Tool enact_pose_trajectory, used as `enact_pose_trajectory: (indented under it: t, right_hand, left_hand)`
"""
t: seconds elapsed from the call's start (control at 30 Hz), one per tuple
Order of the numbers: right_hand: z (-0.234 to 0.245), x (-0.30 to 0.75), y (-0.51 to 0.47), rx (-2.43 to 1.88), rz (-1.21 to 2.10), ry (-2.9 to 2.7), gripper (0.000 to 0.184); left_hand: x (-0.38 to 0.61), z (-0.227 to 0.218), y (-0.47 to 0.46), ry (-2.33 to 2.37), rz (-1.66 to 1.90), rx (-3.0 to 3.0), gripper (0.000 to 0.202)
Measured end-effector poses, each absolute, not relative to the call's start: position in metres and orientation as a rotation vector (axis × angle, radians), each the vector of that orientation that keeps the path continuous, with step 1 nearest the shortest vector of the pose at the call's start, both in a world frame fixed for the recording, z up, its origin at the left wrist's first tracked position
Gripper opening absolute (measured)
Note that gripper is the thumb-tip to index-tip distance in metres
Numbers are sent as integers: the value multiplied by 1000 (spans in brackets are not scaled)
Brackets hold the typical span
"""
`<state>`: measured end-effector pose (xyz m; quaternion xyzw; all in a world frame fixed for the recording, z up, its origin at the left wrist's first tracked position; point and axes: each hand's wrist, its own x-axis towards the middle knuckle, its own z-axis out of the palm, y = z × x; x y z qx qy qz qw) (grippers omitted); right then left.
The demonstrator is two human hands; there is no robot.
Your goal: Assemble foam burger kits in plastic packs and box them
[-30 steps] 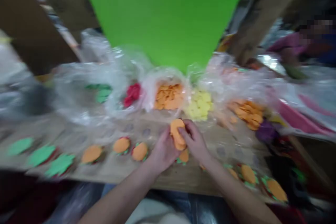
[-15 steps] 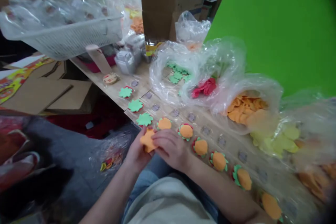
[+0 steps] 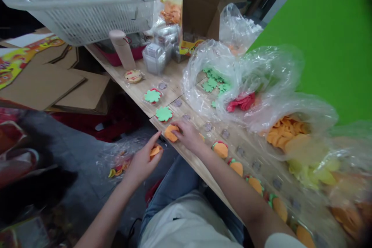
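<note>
At the near edge of the table (image 3: 139, 95), my right hand (image 3: 188, 135) presses down on an orange foam disc (image 3: 171, 133) without closing around it. The disc lies just beside a green foam flower (image 3: 164, 114). My left hand (image 3: 142, 162) pinches a smaller orange foam piece (image 3: 155, 151) between thumb and fingers, out past the edge. A slack pinch could drop that piece into the loose plastic wrap (image 3: 116, 166) below, and a careless push could slide the disc off the edge or knock the flower out of place.
</note>
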<state>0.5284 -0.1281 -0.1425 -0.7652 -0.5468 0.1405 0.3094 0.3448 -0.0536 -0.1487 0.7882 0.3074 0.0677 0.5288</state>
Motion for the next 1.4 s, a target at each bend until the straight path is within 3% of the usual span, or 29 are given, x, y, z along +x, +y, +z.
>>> enact_pose_trajectory:
  t: [0.27, 0.37, 0.47, 0.6, 0.7, 0.87, 1.03, 1.13, 1.3, 1.4]
  right_hand:
    - [-142, 518, -154, -2280, -34, -1572, 34]
    - [-147, 506, -170, -2278, -82, -1675, 38]
    - [-142, 498, -177, -2235, -49, -1535, 38]
    - [-124, 490, -165, -2074, 214, -1240, 38]
    - [-118, 484, -151, -1903, 459, -1259, 36]
    - [-119, 482, -145, -1714, 597, -1038, 10]
    - [-121, 483, -146, -1483, 818, -623, 13]
    - [-122, 485, -139, -1443, 916, -432, 18]
    - [-125, 496, -119, -1393, 1327, -355, 25]
    - [-124, 511, -100, -1450, 1339, -455, 22]
  left_hand:
    - [361, -157, -53, 638, -92, 2267, 62]
    - [361, -154, -48, 596, -33, 2121, 59]
    - [357, -146, -44, 769, 134, 1617, 59]
    - [352, -130, -42, 775, 74, 760, 47]
    - [349, -121, -44, 642, -28, 539, 34]
    - [347, -121, -47, 607, -20, 557, 36]
    - [350, -128, -45, 750, 79, 677, 25]
    - [352, -130, -46, 793, 116, 733, 30]
    - [356, -135, -38, 860, 177, 1013, 39]
    - [364, -140, -20, 978, 353, 1289, 35]
